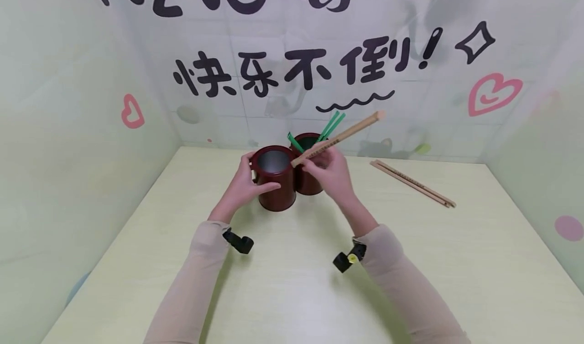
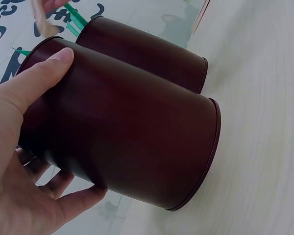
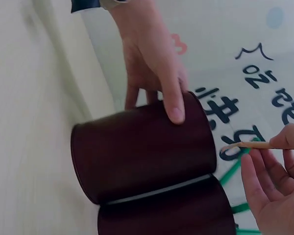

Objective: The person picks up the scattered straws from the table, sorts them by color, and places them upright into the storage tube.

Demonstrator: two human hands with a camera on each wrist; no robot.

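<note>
Two dark red cylindrical containers stand side by side at the back of the table. My left hand grips the nearer container, its thumb on the front and fingers round the far side. In my right hand, a pair of brown paper-wrapped chopsticks is pinched and slants up to the right. Their lower end is right at the nearer container's rim. Green sticks poke out of the farther container, which my right hand partly hides. In the left wrist view, the nearer container looks smooth and plain.
More brown wrapped chopsticks lie on the pale table, right of the containers. Behind stands a white backdrop with dark lettering, and printed side walls flank the table.
</note>
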